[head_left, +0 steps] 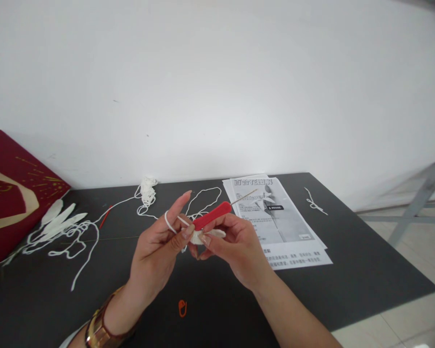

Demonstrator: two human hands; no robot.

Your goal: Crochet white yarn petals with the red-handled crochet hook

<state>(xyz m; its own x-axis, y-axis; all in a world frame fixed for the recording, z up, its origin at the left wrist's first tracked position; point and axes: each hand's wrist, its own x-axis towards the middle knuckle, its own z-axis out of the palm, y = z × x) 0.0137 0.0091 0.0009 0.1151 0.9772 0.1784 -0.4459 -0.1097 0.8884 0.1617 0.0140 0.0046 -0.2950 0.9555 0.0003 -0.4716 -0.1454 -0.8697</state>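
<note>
My left hand (159, 251) is raised over the dark table (348, 270), with white yarn (169, 223) looped round its extended index finger and its thumb pinching a small white crocheted piece (199, 237). My right hand (235, 246) is closed on a crochet hook with a red handle (212, 215); its thin metal shaft (243, 197) points up and to the right. Both hands meet at the white piece. The yarn runs back to a small tangle (147, 193) near the wall.
Printed instruction sheets (279, 217) lie right of the hands. Finished white petal pieces (58, 217) and loose yarn lie at the left beside a red box (10, 193). An orange stitch marker (182, 308) lies near the front edge. A short yarn scrap (314, 203) lies far right.
</note>
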